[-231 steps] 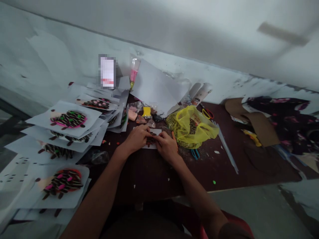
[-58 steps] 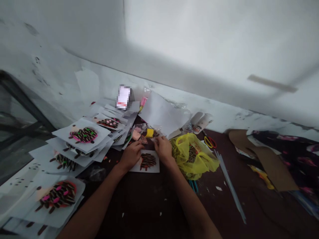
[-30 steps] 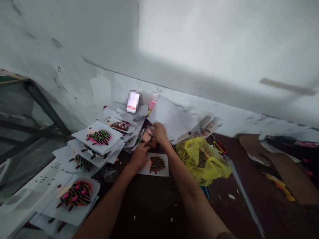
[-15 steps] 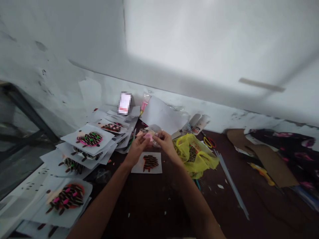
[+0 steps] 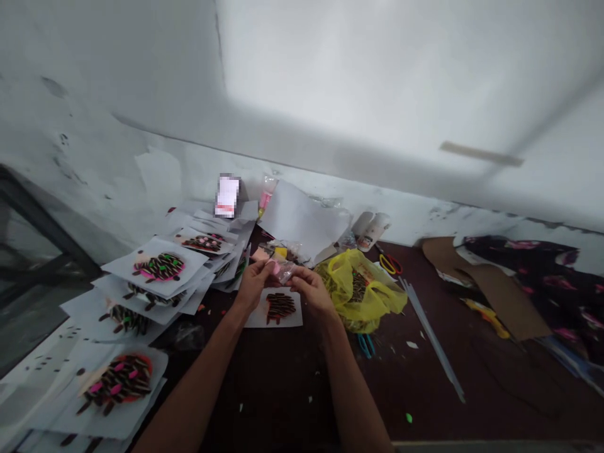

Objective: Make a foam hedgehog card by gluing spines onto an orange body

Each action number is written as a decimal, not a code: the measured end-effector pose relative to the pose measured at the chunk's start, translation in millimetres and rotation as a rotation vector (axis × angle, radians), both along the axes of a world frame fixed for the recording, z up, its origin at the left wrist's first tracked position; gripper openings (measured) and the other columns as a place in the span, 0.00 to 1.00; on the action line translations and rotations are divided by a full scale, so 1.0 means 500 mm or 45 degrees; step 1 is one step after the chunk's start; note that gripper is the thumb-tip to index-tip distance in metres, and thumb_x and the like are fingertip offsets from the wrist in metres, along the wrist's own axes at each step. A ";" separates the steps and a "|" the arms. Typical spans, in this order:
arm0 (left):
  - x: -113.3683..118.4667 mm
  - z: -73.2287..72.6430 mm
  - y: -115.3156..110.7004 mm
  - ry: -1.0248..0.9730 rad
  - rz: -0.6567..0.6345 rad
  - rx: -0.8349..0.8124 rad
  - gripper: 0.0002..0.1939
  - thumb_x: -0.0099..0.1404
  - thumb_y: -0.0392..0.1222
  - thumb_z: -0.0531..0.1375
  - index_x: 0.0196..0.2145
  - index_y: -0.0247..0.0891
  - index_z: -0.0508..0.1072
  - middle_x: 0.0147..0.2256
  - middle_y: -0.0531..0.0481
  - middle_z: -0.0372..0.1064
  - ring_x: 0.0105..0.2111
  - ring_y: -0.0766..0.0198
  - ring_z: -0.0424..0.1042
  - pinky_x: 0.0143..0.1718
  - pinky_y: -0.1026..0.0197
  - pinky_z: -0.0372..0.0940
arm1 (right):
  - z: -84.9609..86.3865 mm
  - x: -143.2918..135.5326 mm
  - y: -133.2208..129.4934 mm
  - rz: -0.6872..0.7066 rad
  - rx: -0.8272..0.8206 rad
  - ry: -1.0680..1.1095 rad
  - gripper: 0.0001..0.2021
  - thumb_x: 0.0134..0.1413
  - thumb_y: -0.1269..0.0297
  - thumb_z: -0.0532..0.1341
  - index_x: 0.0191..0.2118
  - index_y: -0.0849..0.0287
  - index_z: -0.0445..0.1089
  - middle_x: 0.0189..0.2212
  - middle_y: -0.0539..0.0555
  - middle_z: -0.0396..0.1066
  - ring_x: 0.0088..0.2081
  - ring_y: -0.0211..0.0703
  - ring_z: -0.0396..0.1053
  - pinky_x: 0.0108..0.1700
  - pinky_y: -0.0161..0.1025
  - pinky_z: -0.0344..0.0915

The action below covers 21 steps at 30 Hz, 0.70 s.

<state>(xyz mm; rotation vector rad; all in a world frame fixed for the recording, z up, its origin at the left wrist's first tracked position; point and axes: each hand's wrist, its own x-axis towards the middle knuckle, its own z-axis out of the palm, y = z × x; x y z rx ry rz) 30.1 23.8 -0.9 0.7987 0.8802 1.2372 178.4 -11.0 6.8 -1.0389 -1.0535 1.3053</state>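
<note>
Table [image 5: 283, 390]: dark, pushed up to a stained white wall [image 5: 302, 82].
Stack [image 5: 193, 267]: white sheets with dark-striped hedgehog shapes, at the left; the uppermost ones carry pink or green dots.
Yellow bag [image 5: 377, 314]: loosely gathered, thin dark sticks showing inside, just right of the right hand.
White sheet [image 5: 302, 214]: leaning against the wall behind the work.
Card [image 5: 255, 319]: flat on the table, between the forearms and just below the hands; its hedgehog [image 5: 281, 308] has dark strips over orange and no dots that I can see. The left hand may cover part of the card.
Left hand [image 5: 252, 286]: thumb and fingers pinched together on the packet's near-left end, at the pink piece.
Right hand [image 5: 315, 292]: fingertips bent in, gripping the packet's right end.
Packet [image 5: 285, 274]: small, clear, held up between both hands above the card's top edge.
Pink piece [image 5: 274, 267]: at the left fingertips; whether inside the packet or out, I cannot tell.
Step in hand: seemingly handling or opening the packet, the card lying untended.
Next move: would call for one steady pinch on the film and a finer one for the pink contents.
</note>
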 end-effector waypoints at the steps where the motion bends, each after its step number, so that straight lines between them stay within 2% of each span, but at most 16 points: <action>1: -0.001 -0.001 0.001 0.012 0.006 0.016 0.26 0.41 0.58 0.72 0.28 0.34 0.73 0.21 0.55 0.70 0.18 0.68 0.68 0.21 0.64 0.68 | -0.001 -0.005 0.000 -0.001 -0.004 -0.004 0.11 0.41 0.60 0.70 0.34 0.55 0.78 0.28 0.49 0.76 0.28 0.37 0.70 0.31 0.33 0.63; 8: -0.006 -0.013 0.002 0.165 0.054 0.164 0.26 0.46 0.60 0.70 0.30 0.34 0.75 0.21 0.54 0.70 0.19 0.65 0.68 0.21 0.62 0.68 | 0.004 -0.028 0.005 -0.040 -0.028 -0.064 0.10 0.42 0.59 0.68 0.31 0.57 0.76 0.27 0.49 0.75 0.28 0.37 0.69 0.32 0.34 0.63; 11: -0.007 -0.019 0.002 0.221 0.023 0.233 0.25 0.51 0.59 0.67 0.35 0.33 0.75 0.25 0.51 0.72 0.21 0.64 0.70 0.24 0.60 0.69 | -0.001 -0.030 0.007 -0.139 -0.001 -0.091 0.08 0.44 0.59 0.67 0.27 0.58 0.73 0.23 0.48 0.72 0.25 0.35 0.66 0.30 0.33 0.62; 12: -0.007 -0.019 0.001 0.246 0.043 0.274 0.24 0.53 0.58 0.67 0.38 0.33 0.75 0.29 0.50 0.73 0.23 0.63 0.71 0.26 0.59 0.70 | -0.003 -0.031 0.008 -0.195 0.021 -0.099 0.09 0.44 0.58 0.66 0.25 0.58 0.71 0.21 0.47 0.70 0.24 0.34 0.64 0.29 0.33 0.61; 14: -0.010 -0.015 -0.003 0.368 0.195 0.430 0.24 0.55 0.53 0.67 0.44 0.35 0.73 0.38 0.45 0.74 0.32 0.60 0.74 0.34 0.57 0.72 | -0.007 -0.031 0.009 -0.279 0.083 -0.131 0.10 0.44 0.58 0.65 0.23 0.57 0.67 0.18 0.45 0.66 0.22 0.33 0.61 0.28 0.32 0.60; 16: -0.014 -0.007 -0.010 0.589 0.373 0.672 0.20 0.55 0.48 0.68 0.42 0.37 0.73 0.43 0.43 0.72 0.42 0.56 0.73 0.44 0.54 0.70 | -0.009 -0.033 0.010 -0.308 0.151 -0.166 0.10 0.44 0.59 0.65 0.23 0.57 0.66 0.18 0.45 0.65 0.23 0.34 0.60 0.28 0.33 0.60; 17: -0.015 -0.003 -0.014 0.703 0.387 0.793 0.16 0.55 0.46 0.69 0.39 0.37 0.74 0.43 0.44 0.72 0.45 0.55 0.71 0.48 0.53 0.68 | -0.009 -0.034 0.010 -0.310 0.178 -0.173 0.10 0.44 0.59 0.65 0.24 0.57 0.66 0.19 0.45 0.65 0.23 0.34 0.61 0.29 0.33 0.61; 19: -0.017 0.003 -0.022 0.806 0.200 0.950 0.10 0.57 0.44 0.67 0.36 0.39 0.74 0.39 0.46 0.72 0.42 0.56 0.71 0.47 0.54 0.67 | -0.009 -0.038 0.009 -0.315 0.210 -0.171 0.10 0.44 0.58 0.65 0.25 0.57 0.66 0.21 0.45 0.66 0.25 0.35 0.62 0.30 0.33 0.63; 21: -0.016 0.007 -0.028 0.775 0.026 0.984 0.06 0.62 0.42 0.64 0.36 0.39 0.75 0.37 0.47 0.73 0.38 0.59 0.72 0.43 0.56 0.67 | -0.007 -0.040 0.006 -0.329 0.228 -0.178 0.10 0.44 0.58 0.65 0.25 0.56 0.66 0.21 0.45 0.65 0.25 0.36 0.62 0.30 0.34 0.64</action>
